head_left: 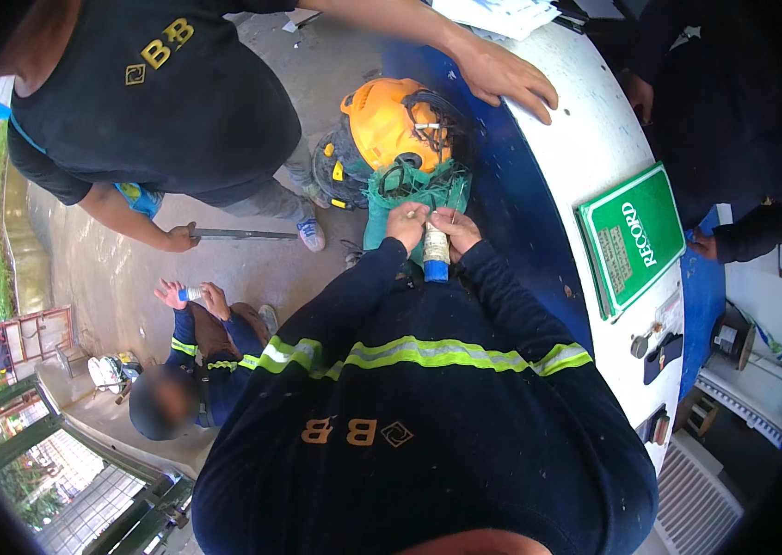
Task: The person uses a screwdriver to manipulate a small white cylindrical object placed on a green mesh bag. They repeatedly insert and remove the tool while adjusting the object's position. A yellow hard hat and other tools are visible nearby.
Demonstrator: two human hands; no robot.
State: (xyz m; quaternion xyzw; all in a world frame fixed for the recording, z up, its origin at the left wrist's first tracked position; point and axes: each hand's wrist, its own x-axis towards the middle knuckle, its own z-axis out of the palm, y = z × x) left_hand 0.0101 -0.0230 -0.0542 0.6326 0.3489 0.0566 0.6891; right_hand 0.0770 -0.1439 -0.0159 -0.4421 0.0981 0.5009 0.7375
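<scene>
In front of my chest, a whitish cylinder with a blue end (pixel 436 244) stands between my hands, its blue end toward me. My right hand (pixel 457 233) is closed on its upper part. On the other side, my left hand (pixel 406 227) has its fingers pinched together by the cylinder's top; what they hold is too small to make out. Just beyond my hands is a green mesh sack (pixel 380 211) with dark strands at its mouth. Behind the sack sits an orange domed thing (pixel 377 120) with black cords on it.
At right, a white-topped desk (pixel 553 171) with blue sides bears green record books (pixel 633 239). One co-worker (pixel 160 102) leans a hand on it and holds a metal bar (pixel 245 234). Another co-worker (pixel 169 398), lower left, holds a similar cylinder (pixel 190 293). A person (pixel 724 120) stands beyond the desk.
</scene>
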